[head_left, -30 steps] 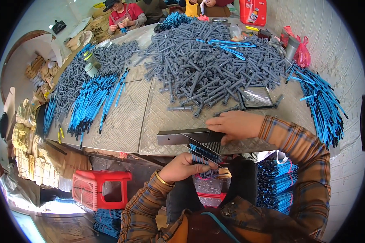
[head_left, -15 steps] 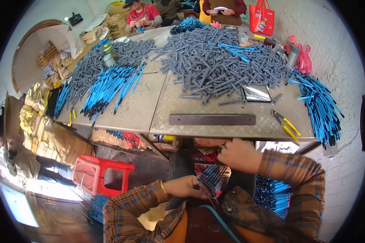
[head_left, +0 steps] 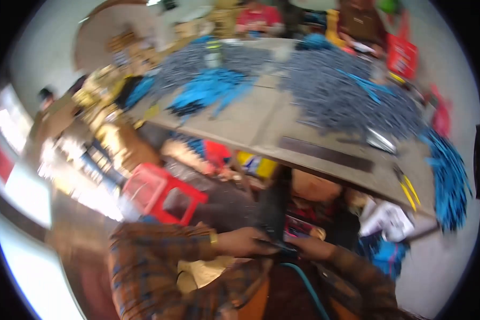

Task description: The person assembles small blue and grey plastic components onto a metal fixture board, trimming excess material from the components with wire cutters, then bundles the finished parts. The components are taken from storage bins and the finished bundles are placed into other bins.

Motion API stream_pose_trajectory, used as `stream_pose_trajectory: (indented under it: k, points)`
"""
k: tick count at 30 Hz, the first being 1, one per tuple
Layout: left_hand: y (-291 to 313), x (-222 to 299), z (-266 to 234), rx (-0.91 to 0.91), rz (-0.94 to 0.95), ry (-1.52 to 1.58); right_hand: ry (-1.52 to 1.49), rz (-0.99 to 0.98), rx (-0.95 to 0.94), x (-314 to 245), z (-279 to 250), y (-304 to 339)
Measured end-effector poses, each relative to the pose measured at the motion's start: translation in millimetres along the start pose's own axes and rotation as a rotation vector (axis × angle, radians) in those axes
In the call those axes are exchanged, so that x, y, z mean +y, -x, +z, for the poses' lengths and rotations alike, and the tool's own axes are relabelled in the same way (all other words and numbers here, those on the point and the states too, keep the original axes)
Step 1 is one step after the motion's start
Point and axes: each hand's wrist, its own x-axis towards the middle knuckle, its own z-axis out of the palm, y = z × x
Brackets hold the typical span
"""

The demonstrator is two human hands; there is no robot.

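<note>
Low in front of my body, my left hand [head_left: 244, 241] is closed on a dark flat thing [head_left: 284, 248], whose kind is blurred. My right hand [head_left: 310, 248] meets it from the other side, its fingers seemingly closed on the thing's edge. Both hands are below the front edge of the worktable [head_left: 234, 128]. On the table above them lie a dark flat bar [head_left: 325, 153] and yellow-handled pliers [head_left: 406, 186]. Motion smears the whole view, so finger details are faint.
Heaps of grey plastic pieces [head_left: 341, 90] and bundles of blue rods [head_left: 208, 90] cover much of the table. More blue rods [head_left: 449, 178] hang over its right end. A red stool [head_left: 184, 201] stands at left. Two people sit across the table.
My view has swung left and tilted. My right hand has come down from the table edge to the dark thing at my left hand.
</note>
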Motion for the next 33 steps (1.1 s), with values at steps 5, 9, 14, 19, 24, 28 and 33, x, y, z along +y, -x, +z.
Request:
stream_pose_trajectory:
  k: [5, 9, 14, 19, 24, 28, 33]
  points:
    - [-37.6, -7.3, 7.3, 0.267, 0.704, -0.363, 0.065, -0.163, -0.092, -29.2, -33.7, 9.6]
    - [-64.2, -7.5, 17.1, 0.390, 0.961, -0.409, 0.098, -0.484, 0.041, -55.0, -45.1, -21.4]
    - [-90.0, 2.4, 24.2, 0.083, 0.990, 0.003, -0.033, -0.332, 0.187, -32.6, -36.6, -11.0]
    - [-84.0, 7.0, 21.6, 0.280, 0.939, 0.074, -0.199, -0.182, 0.295, 7.8, -14.1, 23.5]
    - [-85.4, 2.8, 25.0, 0.343, 0.888, 0.035, -0.316, -0.043, 0.406, 6.8, 4.8, 6.0]
    - [-95.8, 0.7, 26.5, 0.479, 0.897, 0.005, -0.519, -0.096, 0.700, -12.6, 11.3, -13.6]
    - [-95.9, 2.4, 16.2, 0.567, 1.004, -0.125, -0.409, -0.111, 0.904, -33.0, 1.7, -15.5]
